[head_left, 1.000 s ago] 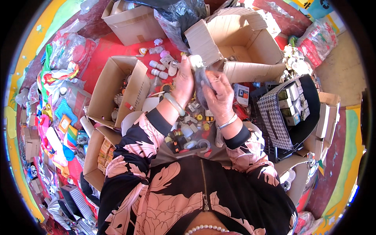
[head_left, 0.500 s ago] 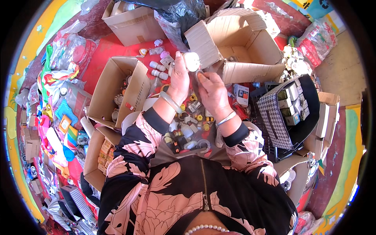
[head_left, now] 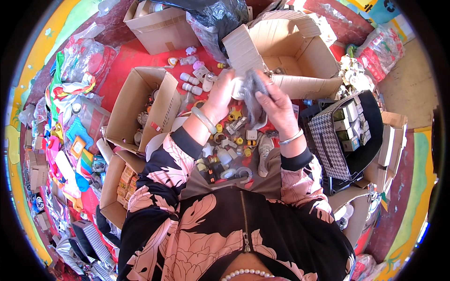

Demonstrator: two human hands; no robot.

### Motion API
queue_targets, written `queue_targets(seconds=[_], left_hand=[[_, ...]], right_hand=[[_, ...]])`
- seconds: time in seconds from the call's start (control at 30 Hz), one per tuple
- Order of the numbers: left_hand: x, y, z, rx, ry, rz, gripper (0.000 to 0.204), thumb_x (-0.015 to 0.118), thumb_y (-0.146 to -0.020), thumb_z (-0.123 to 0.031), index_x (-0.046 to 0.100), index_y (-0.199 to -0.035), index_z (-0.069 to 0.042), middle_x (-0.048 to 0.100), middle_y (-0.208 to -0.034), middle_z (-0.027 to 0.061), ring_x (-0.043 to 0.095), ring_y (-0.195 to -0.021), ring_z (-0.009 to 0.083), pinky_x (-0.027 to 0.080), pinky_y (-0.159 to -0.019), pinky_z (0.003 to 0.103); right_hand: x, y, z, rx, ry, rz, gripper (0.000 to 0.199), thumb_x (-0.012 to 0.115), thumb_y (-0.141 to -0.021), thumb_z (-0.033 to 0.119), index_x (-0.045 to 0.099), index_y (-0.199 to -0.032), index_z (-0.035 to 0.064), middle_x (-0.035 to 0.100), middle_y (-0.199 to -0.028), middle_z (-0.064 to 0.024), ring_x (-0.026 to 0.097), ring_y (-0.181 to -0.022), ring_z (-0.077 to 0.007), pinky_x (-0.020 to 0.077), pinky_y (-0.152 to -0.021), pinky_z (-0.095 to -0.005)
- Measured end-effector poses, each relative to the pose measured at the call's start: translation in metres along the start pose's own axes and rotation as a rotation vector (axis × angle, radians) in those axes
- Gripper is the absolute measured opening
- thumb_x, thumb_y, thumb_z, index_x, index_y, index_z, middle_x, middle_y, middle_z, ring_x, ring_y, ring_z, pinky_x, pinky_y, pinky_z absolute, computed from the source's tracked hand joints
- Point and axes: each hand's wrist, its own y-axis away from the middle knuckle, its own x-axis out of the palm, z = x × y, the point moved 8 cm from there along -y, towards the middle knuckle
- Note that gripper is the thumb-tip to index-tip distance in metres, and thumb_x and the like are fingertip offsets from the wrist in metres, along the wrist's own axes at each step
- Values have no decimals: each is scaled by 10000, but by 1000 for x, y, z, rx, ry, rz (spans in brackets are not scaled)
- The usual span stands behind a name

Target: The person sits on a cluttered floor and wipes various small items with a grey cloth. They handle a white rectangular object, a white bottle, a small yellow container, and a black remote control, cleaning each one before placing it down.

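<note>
My left hand is closed around a small white rounded object, partly covered and blurred, so its kind is unclear. In my right hand is a crumpled grey cloth, pressed against the side of the white object and hanging down below it. Both hands are raised in front of me. Beneath them lies a scatter of small white and yellow parts, close to a shoe. Beyond my left hand, white cylindrical pieces rest on the red floor covering.
An open cardboard box stands ahead, another to the left. A smaller box holds orange packets. At right, a checked black-and-white bin contains small boxes. Plastic bags and colourful clutter fill the far left.
A grey cloth now shows in my right hand against the white object. The white object has come down slightly and turned. My right hand has shifted right.
</note>
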Motion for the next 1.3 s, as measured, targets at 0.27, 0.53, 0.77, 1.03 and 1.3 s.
queue_targets(seconds=[0.27, 0.53, 0.77, 1.03, 1.3], left_hand=[[12, 16, 10, -156, -288, 101, 264, 390, -919, -244, 574, -869, -62, 587, -765, 31, 567, -619, 112, 446, -486, 250], [5, 20, 35, -375, -380, 334, 280, 354, -931, -232, 569, -860, -68, 576, -722, 42, 548, -559, 121, 413, -406, 254], [7, 21, 29, -193, -399, 157, 295, 380, -936, -263, 596, -878, -69, 581, -717, 10, 541, -564, 104, 404, -450, 246], [6, 5, 12, -134, -38, 316, 515, 388, -929, -512, 573, -1038, -44, 619, -895, 60, 576, -751, 136, 433, -605, 262], [14, 4, 0, -5, 107, 356, 397, 396, -967, -359, 474, -1196, -45, 564, -1064, 71, 553, -953, 182, 461, -806, 351]], right_hand=[[4, 1, 5, 36, 40, 181, 332, 559, -774, -77, 622, -1079, 38, 583, -1130, -98, 529, -1091, -222, 386, -957, -298], [13, 5, -18, 224, -149, 209, 246, 605, -762, -60, 618, -994, 23, 573, -1055, -66, 533, -986, -152, 404, -895, -265], [12, 11, -31, 266, -104, -78, 161, 594, -819, 1, 601, -974, 43, 598, -868, -1, 557, -799, -96, 454, -751, -221], [-26, 10, -61, 438, -614, -415, 131, 560, -898, 91, 592, -1012, 33, 639, -870, -20, 590, -742, -87, 487, -659, -219], [-15, 11, -42, 471, -651, -300, 186, 593, -870, 61, 595, -1046, 1, 648, -913, -52, 615, -788, -109, 498, -704, -219]])
